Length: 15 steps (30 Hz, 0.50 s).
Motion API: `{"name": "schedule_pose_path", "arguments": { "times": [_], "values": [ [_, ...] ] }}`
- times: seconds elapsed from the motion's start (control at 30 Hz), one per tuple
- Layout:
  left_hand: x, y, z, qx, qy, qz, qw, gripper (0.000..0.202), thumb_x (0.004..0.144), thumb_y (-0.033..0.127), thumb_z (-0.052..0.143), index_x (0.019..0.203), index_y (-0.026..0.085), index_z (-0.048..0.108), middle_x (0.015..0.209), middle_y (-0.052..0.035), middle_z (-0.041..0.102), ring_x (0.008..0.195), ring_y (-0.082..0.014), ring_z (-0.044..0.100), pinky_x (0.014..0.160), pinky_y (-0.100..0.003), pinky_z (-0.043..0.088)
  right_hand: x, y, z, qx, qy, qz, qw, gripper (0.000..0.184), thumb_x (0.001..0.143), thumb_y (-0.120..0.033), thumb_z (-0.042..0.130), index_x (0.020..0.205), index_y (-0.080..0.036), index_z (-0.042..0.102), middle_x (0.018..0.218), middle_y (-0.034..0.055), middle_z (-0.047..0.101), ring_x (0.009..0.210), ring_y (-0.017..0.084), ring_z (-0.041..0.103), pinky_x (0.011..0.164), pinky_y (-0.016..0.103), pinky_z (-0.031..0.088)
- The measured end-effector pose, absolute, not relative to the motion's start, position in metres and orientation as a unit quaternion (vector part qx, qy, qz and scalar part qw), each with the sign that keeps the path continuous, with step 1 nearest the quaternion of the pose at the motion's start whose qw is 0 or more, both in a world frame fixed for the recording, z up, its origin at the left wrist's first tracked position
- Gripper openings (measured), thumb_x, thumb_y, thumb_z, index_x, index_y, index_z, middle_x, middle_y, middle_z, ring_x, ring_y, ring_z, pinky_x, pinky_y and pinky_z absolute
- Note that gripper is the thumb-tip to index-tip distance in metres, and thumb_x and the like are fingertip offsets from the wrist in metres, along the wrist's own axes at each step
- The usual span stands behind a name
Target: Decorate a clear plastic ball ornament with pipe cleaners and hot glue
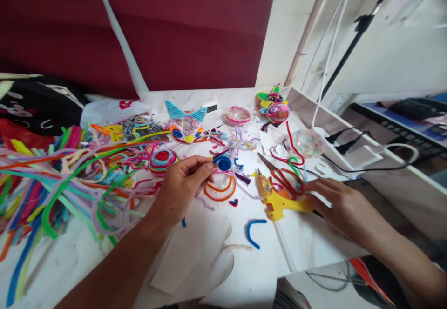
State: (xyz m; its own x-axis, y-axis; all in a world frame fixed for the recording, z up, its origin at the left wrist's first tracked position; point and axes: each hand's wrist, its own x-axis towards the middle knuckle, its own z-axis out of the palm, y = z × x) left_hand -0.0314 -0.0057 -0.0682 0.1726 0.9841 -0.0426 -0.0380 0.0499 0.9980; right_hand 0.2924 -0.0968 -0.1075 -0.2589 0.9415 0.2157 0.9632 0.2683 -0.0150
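My left hand point(186, 185) pinches a blue pipe-cleaner coil point(224, 163) between thumb and fingers, above the tabletop. At the right, the fingertips of my right hand point(337, 204) close on the orange handles of a pair of scissors point(279, 174), whose blades point away to the left. Just below the scissors lies a yellow hot glue gun point(277, 201), its grip reaching close to my right fingers. Beneath the coil sits a clear dome edged with an orange pipe cleaner point(220, 196). A bent blue pipe cleaner point(249, 234) and a small red-and-blue heart point(233, 202) lie nearer me.
A big heap of coloured pipe cleaners point(70, 183) covers the left side. Behind stand a blue-eared figure point(186, 123), a pink-rimmed bowl point(238, 115) and a multicoloured figure point(273, 106). A power strip point(349, 155) with cords runs along the right edge.
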Motion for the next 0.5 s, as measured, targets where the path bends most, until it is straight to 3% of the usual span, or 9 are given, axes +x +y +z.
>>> {"name": "schedule_pose_path", "arguments": {
  "times": [0.1, 0.17, 0.3, 0.5],
  "values": [
    [-0.031, -0.006, -0.071, 0.529, 0.451, 0.449, 0.561, 0.017, 0.073, 0.03, 0.068, 0.078, 0.013, 0.065, 0.057, 0.0021, 0.057, 0.039, -0.0026, 0.034, 0.036, -0.017, 0.019, 0.273, -0.066, -0.103, -0.631, -0.775, 0.019, -0.031, 0.026, 0.092, -0.022, 0.044, 0.104, -0.014, 0.065, 0.098, 0.0143, 0.069, 0.084, 0.026, 0.068, 0.071, 0.036, 0.052],
    [-0.031, -0.006, -0.071, 0.538, 0.452, 0.445, 0.556, 0.017, 0.074, 0.03, 0.067, 0.078, 0.013, 0.066, 0.057, 0.0021, 0.057, 0.041, -0.0032, 0.035, 0.037, -0.017, 0.02, 0.267, -0.05, -0.103, -0.643, -0.763, 0.045, -0.054, 0.027, 0.087, -0.02, 0.048, 0.109, -0.014, 0.063, 0.099, 0.0147, 0.07, 0.084, 0.027, 0.069, 0.07, 0.035, 0.05],
    [-0.031, -0.008, -0.071, 0.548, 0.449, 0.442, 0.55, 0.018, 0.075, 0.031, 0.065, 0.076, 0.014, 0.066, 0.055, 0.0024, 0.056, 0.042, -0.0038, 0.034, 0.038, -0.018, 0.02, 0.263, -0.031, -0.104, -0.643, -0.762, 0.063, -0.04, 0.034, 0.074, -0.014, 0.056, 0.109, -0.016, 0.061, 0.084, 0.0099, 0.072, 0.072, 0.024, 0.069, 0.058, 0.029, 0.044],
    [-0.031, -0.008, -0.069, 0.533, 0.44, 0.459, 0.559, 0.017, 0.075, 0.031, 0.064, 0.073, 0.014, 0.063, 0.054, 0.003, 0.055, 0.04, -0.0031, 0.031, 0.039, -0.019, 0.018, 0.275, -0.027, -0.104, -0.683, -0.725, 0.09, 0.023, 0.034, 0.076, -0.026, 0.059, 0.109, -0.018, 0.056, 0.066, 0.0038, 0.069, 0.055, 0.02, 0.065, 0.049, 0.026, 0.041]
  ]
}}
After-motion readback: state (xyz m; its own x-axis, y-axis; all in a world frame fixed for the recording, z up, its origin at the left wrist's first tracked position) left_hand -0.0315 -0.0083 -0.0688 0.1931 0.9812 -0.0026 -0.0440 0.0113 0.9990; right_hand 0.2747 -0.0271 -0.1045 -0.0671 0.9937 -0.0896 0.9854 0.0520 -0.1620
